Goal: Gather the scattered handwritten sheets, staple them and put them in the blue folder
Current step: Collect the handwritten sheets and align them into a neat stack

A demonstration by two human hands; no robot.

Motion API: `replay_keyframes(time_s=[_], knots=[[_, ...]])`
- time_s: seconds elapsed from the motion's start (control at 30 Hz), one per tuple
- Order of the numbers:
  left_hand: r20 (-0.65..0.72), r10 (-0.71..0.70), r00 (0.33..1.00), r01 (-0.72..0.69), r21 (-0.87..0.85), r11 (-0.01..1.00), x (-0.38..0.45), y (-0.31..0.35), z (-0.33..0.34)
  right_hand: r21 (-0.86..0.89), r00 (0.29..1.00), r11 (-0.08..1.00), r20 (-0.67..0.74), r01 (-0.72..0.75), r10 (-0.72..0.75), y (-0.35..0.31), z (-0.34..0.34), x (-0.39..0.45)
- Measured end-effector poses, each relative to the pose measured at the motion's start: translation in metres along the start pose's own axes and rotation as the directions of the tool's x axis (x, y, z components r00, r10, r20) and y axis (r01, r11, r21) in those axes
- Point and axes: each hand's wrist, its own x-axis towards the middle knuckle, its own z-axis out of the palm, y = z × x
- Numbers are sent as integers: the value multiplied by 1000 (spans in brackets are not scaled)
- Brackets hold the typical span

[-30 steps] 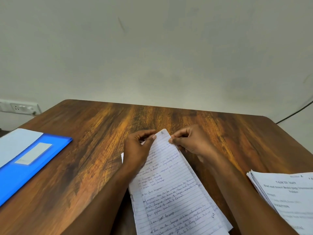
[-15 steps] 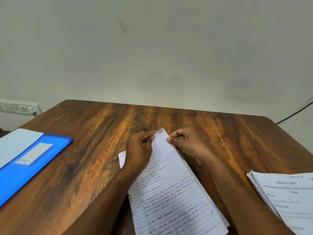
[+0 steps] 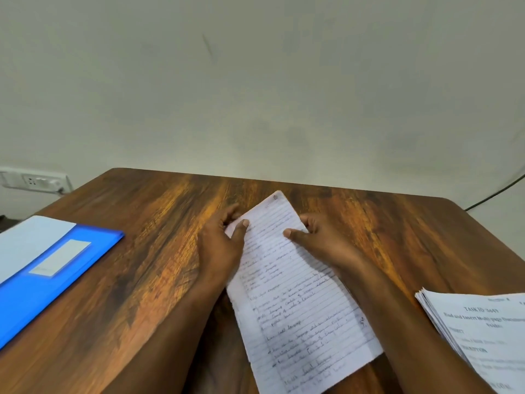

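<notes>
Presently my left hand (image 3: 220,248) is gripping the left edge of the handwritten sheets (image 3: 295,297), thumb lying on top and fingers curled behind. My right hand (image 3: 321,237) is gripping the right edge the same way, thumb pressing on the page and fingers tucked under. The sheets are sitting between my hands at the middle of the wooden table (image 3: 159,268), tilted, with a lower sheet's edge showing at the left. In my judgement, I should be squaring the edges flush before stapling, tapping them against the table so no page is slipping. No stapler is showing. The blue folder (image 3: 34,297) is lying well apart at the left, bearing a blank-looking label. The handwriting is too blurred to read. A printed stack (image 3: 483,334) at the right is headed "TASK ID".
</notes>
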Motion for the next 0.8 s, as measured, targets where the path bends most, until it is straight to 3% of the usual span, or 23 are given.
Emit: replay_keyframes(time_s=[0.1,0.2,0.3,0.37,0.47,0.6,0.7,0.8], knots=[[-20,-97,995,98,9,995,2,-3,0,153,994,988,-106,5,11,2,-13,1],[239,-298,924,355,-254,900,1,-1,0,312,969,949,-245,39,41,5,-18,3],[573,-255,779,557,-446,700,-4,7,1,387,932,912,-362,138,12,2,-15,6],[617,-184,765,558,-493,668,-8,12,1,365,912,901,-404,234,-73,-2,-12,6],[529,-101,843,442,-572,692,-9,18,0,373,892,854,-406,362,-201,-10,-13,5],[287,-28,958,214,-643,735,-7,27,-3,342,913,866,-314,364,-260,-11,-15,4],[137,42,990,48,-591,805,-8,36,-7,267,894,883,-344,386,-286,-11,-9,5],[44,110,993,-70,-537,841,-6,49,-14,252,828,827,-417,502,-375,-19,-8,4]])
